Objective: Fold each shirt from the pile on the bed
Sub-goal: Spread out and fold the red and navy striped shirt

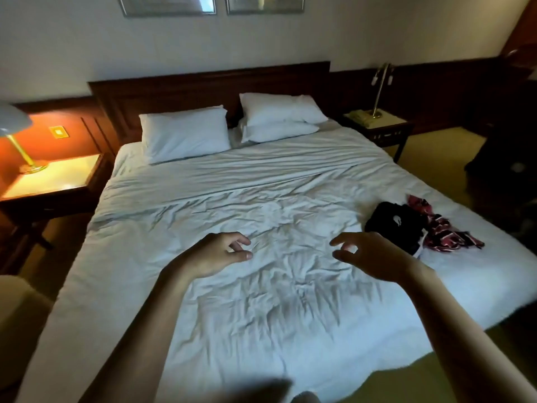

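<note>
Single head cam, wide-angle, at the foot of the bed (203, 330), looking fwd & down toward the headboard (209, 85); mattress close below.

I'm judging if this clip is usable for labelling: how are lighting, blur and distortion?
Head view, lighting: dim; the lit lamp glows orange on the left nightstand, the right side falls dark, and the black shirt loses detail. Head view, distortion: wide-angle bends the bed edges. Head view, blur: left hand and right hand slightly soft, smear at bottom edge.
</note>
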